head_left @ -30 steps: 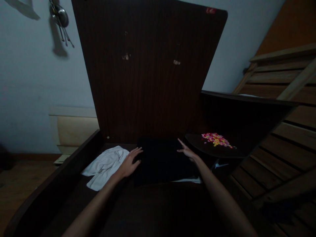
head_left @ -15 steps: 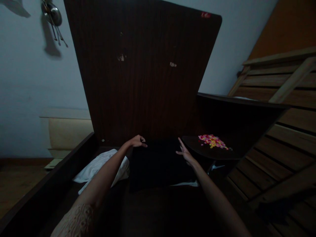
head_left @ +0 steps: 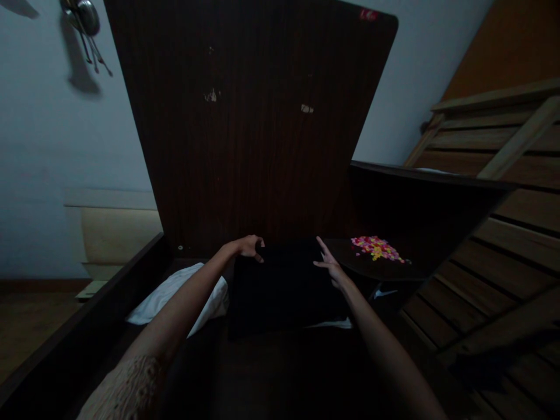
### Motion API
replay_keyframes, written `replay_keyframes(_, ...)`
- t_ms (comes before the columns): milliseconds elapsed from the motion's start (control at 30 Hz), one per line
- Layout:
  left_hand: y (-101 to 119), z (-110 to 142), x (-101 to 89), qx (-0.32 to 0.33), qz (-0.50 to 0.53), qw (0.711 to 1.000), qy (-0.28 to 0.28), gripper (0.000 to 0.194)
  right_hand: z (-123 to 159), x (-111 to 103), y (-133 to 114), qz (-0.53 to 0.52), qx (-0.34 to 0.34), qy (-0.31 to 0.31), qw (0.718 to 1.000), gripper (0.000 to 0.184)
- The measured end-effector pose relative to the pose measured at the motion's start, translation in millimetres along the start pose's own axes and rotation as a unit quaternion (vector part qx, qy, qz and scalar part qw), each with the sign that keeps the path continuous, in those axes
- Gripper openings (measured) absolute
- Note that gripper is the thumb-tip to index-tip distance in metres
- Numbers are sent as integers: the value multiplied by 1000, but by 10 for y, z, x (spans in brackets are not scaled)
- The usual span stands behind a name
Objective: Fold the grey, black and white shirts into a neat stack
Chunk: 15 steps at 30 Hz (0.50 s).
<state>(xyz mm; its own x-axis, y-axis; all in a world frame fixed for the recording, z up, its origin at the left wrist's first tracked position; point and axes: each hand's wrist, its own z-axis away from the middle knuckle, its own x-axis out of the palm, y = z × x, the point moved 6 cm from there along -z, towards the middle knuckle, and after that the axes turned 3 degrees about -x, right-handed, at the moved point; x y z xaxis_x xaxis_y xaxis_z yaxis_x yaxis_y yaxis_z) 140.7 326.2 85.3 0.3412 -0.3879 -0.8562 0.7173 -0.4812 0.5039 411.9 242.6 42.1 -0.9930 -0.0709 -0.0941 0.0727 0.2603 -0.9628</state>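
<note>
A folded black cloth lies inside a dark wooden storage box with its lid raised. My left hand reaches to the cloth's far left corner, fingers curled down onto its edge. My right hand rests at the cloth's far right side with fingers stretched and spread. A crumpled white cloth lies to the left of the black one, partly under my left forearm.
A dark round tray at the right carries a heap of small pink and yellow pieces. Wooden slats rise at the far right. A pale wall stands behind, with metal utensils hanging at top left.
My left hand has moved from the near left side of the black cloth up to its far left corner and curled its fingers. The right hand has barely moved.
</note>
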Motion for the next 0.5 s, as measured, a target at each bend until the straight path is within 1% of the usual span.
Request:
replay_keyframes(100,-20,12,4,0,12,998,-53,38,8,-12,-28,10,8,0,1000,99)
replay_keyframes(200,-18,55,-63,13,84,995,-58,33,20,-23,-49,8,0,5,1000,98)
replay_keyframes(233,-20,65,-87,13,103,993,-52,34,20,-30,-48,9,-2,7,1000,97)
replay_keyframes(267,-28,70,-106,9,99,994,-40,34,17,-39,-42,13,-2,10,1000,96)
replay_keyframes(300,-42,69,-120,1,75,997,-25,34,12,-53,-29,18,0,14,1000,95)
replay_keyframes(367,-74,53,-120,-21,-7,1000,13,33,-8,-91,17,31,7,24,999,93)
replay_keyframes(433,-110,31,-72,-47,-72,995,48,33,-32,-124,96,41,18,28,999,91)
replay_keyframes(500,-143,14,25,-73,-98,990,74,36,-53,-133,220,56,43,18,997,90)
